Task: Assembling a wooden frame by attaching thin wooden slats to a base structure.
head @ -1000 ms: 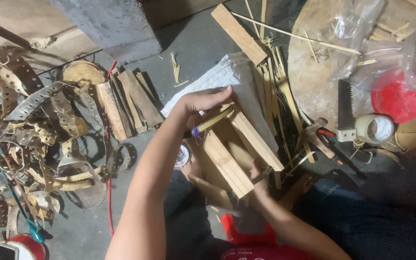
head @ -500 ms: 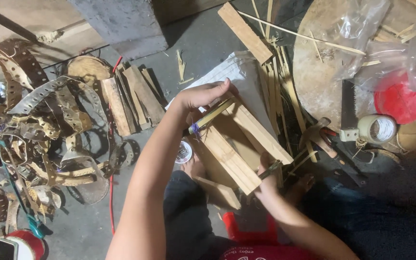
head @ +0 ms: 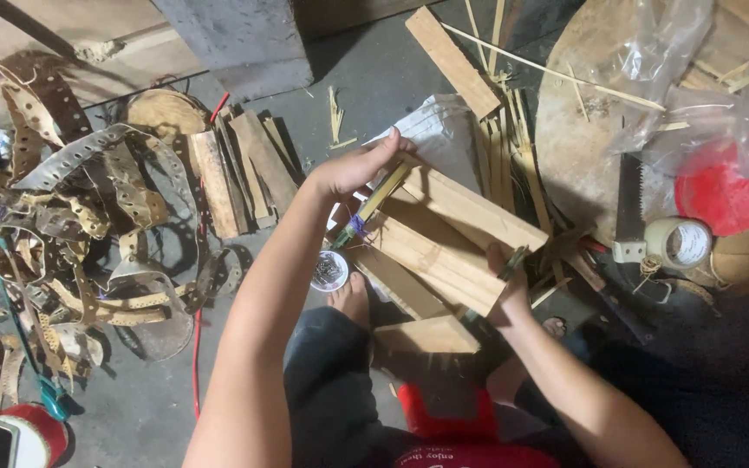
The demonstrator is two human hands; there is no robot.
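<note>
A small frame of pale wooden planks [head: 444,247] rests in front of my knees. My left hand [head: 353,169] grips its far upper end, beside a thin green-yellow stick [head: 374,201] wrapped with purple thread. My right hand [head: 506,295] holds the frame's lower right corner, with a small dark tool or clip pinched at the fingertips. Another short plank [head: 426,336] lies under the frame near my foot [head: 350,299].
A little round tin of small nails [head: 329,270] sits by my foot. Perforated metal strips [head: 88,217] pile at the left, loose boards [head: 236,178] beyond. A saw [head: 628,212], tape roll [head: 678,244], red lid [head: 726,195] and plastic bags lie right.
The wooden frame has been turned and laid flatter, its long planks now running down to the right. My left hand followed its upper end; my right hand shifted to the lower right corner.
</note>
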